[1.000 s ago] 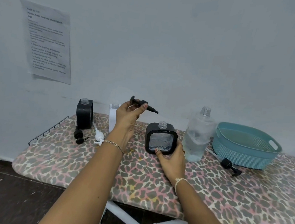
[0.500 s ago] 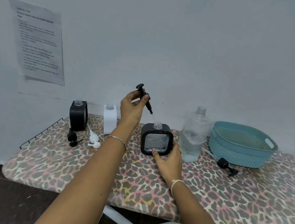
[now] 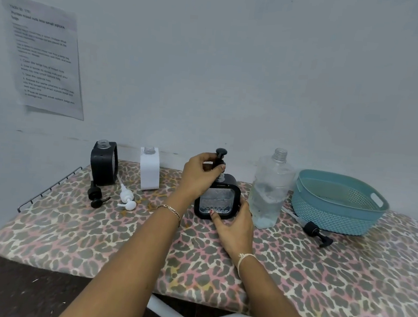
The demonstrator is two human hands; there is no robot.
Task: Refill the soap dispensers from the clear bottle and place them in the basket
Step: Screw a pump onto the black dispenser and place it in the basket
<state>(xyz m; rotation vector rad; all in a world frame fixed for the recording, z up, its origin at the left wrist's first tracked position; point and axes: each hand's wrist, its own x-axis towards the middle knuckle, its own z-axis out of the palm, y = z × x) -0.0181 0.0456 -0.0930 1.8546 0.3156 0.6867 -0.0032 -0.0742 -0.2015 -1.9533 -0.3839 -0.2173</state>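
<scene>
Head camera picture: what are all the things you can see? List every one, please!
held dispenser: 1, black, clear front, middle of board
back dispenser: 1, black, back left, no pump
white dispenser: 1, white, right of that one, no pump
held pump: 1, black, at held dispenser's neck
left black pump: 1, black, lying before back dispenser
white pump: 1, white, lying beside it
right black pump: 1, black, lying before basket
clear bottle: 1, clear, uncapped, right of held dispenser
basket: 1, teal, far right
ironing board: 1, leopard print
paper: 1, white, on wall
left hand: 1, grips held pump
right hand: 1, holds held dispenser
</scene>
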